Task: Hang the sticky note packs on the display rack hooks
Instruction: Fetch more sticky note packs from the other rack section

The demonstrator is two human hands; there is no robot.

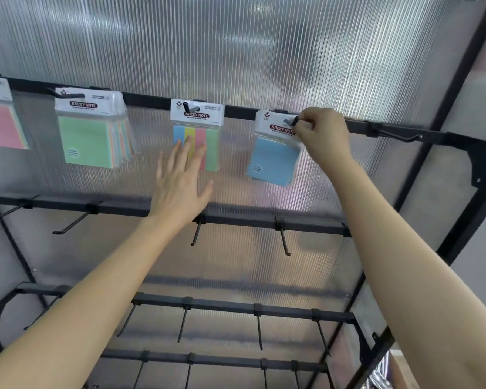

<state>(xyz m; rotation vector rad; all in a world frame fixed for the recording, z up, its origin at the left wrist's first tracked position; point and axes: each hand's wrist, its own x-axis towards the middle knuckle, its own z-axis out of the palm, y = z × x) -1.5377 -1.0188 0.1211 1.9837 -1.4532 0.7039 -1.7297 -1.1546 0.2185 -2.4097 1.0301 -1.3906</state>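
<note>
Your right hand (324, 136) has its fingers curled tight, pinching the white header card (275, 125) of the blue sticky note pack (275, 161). The black hook (292, 121) pokes through the hang hole right at your fingertips, and the pack hangs tilted below and to the left of them.

Expect it to be light: a small paper block in glossy film that will likely slide under your pads. The stiffer card by the hole looks like the better hold, though the punched hole may tear if tugged.

Your left hand (180, 181) is open and holds nothing. Its straight, spread fingertips lie over the lower part of the striped pack (199, 127); whether they touch it is unclear.

The hooks are thin dark rods with upturned tips, set against a ribbed translucent panel (236, 51).
</note>
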